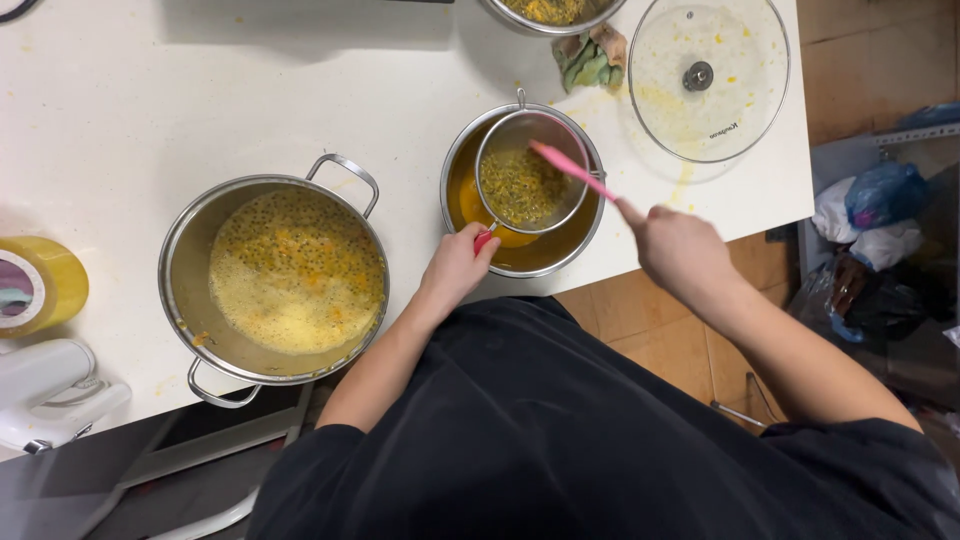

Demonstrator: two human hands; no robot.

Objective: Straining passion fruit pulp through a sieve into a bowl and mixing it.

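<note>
Steel sieve (525,170) over bowl (560,250) — handle in left hand (458,262) — pink spatula (572,172) in right hand (680,245).

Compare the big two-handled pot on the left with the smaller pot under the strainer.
The big pot is wider, with loop handles, and holds foamy yellow pulp full of seeds; the smaller pot holds clear orange juice. The big pot stands uncovered and untouched; the smaller pot carries a strainer steadied by the left hand. Both are round, shiny metal.

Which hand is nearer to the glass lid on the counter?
Right. The right hand holds the pink spatula just below and left of the glass lid. The left hand grips the strainer handle, farther left of the lid.
</note>
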